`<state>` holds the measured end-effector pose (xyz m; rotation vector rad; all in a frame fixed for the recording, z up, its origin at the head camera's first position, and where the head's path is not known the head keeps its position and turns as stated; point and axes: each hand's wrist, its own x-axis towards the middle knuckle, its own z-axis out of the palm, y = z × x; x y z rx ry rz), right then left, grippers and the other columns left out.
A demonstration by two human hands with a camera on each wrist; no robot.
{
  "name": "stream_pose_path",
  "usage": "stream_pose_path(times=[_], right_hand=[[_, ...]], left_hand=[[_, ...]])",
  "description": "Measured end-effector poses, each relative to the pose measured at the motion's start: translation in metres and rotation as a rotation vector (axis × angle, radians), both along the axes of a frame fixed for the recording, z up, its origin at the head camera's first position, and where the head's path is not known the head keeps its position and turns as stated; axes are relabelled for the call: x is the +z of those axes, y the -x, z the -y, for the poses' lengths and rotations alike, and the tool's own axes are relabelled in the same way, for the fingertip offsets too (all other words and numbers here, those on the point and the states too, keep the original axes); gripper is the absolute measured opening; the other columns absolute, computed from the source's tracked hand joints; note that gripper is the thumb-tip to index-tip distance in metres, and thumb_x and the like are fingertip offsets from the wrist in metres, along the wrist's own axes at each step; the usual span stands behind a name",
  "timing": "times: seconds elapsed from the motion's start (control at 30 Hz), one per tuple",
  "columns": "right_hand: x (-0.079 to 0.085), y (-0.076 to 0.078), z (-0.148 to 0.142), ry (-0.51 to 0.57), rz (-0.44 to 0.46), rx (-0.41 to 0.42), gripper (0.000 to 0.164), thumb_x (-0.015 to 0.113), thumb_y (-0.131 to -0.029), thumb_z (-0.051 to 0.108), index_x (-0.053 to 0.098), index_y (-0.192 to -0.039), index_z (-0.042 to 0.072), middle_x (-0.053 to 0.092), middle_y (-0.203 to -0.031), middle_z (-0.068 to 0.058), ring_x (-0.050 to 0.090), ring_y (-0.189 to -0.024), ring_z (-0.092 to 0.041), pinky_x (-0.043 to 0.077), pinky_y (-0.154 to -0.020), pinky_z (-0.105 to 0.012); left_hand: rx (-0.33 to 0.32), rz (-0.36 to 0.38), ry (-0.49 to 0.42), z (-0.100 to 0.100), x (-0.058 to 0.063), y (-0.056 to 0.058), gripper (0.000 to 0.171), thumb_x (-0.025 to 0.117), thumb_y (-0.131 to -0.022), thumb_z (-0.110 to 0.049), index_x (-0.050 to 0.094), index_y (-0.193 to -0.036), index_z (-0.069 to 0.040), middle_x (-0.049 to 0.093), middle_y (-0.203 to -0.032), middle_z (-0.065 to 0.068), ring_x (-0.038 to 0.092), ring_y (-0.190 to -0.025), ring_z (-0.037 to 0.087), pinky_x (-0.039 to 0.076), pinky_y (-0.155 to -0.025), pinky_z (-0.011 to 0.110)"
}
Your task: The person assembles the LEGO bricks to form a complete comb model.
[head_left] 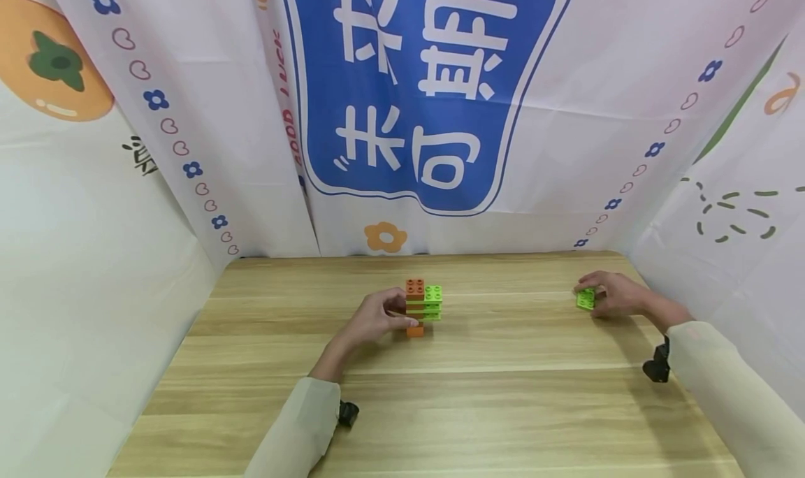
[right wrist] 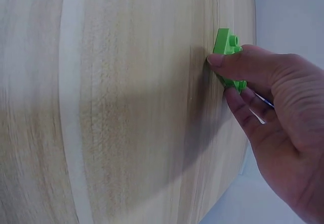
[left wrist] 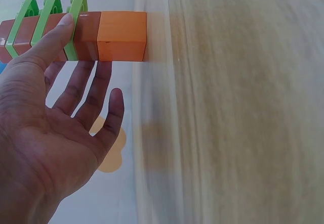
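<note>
Now: green plate (far edge) | pinched by right hand | left hand touches tower

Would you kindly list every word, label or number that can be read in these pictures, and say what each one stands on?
"未可", large white characters on the blue panel of the white printed backdrop cloth.
"来期", the white characters above them on the same panel, partly cut off by the frame's top edge.
"GOOD LUCK", small red letters down the panel's left edge, partly hidden in a fold, so uncertain.
The stacked orange and green toy bricks, the small green brick and the wooden table show no text.
</note>
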<state>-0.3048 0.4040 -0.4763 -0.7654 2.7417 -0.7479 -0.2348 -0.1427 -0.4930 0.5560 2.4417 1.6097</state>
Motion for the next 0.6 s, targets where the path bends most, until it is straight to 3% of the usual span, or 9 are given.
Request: stream_pose_path(times=[0.17, 0.4, 0.6], right_hand=[[-0.0027, 0.0006, 0.0015, -0.012, -0.044, -0.002, 0.054, 0.092, -0.074, 0.001, 0.071, -0.123, -0.010, 0.056, -0.135, -0.040, 0.060, -0.118, -0.058, 0.061, -0.089, -0.051], [-0.0075, 0.0015, 0.0032, -0.075, -0.129, -0.024, 0.049, 0.097, -0.075, 0.016, 0.077, -0.116, 0.000, 0.065, -0.125, -0.030, 0.062, -0.115, -0.051, 0.055, -0.095, -0.059], [-0.0090, 0.0006, 0.0061, -0.068, -0.149, -0.032, 0.042, 0.097, -0.075, 0.019, 0.079, -0.109, 0.003, 0.069, -0.118, -0.023, 0.065, -0.109, -0.043, 0.055, -0.092, -0.054]], left_hand=[[-0.001, 0.001, -0.001, 0.0004, 0.0003, -0.0007, 0.028, 0.087, -0.090, -0.016, 0.072, -0.113, -0.010, 0.075, -0.106, 0.003, 0.069, -0.097, 0.024, 0.058, -0.086, 0.035], [-0.003, -0.002, 0.000, 0.0010, -0.0003, 0.0001, 0.029, 0.088, -0.090, -0.017, 0.072, -0.113, -0.010, 0.075, -0.106, 0.003, 0.069, -0.097, 0.024, 0.058, -0.086, 0.035], [-0.003, -0.006, 0.005, 0.0012, -0.0004, 0.0005, 0.029, 0.088, -0.090, -0.018, 0.072, -0.113, -0.011, 0.075, -0.106, 0.003, 0.069, -0.097, 0.025, 0.058, -0.086, 0.035]])
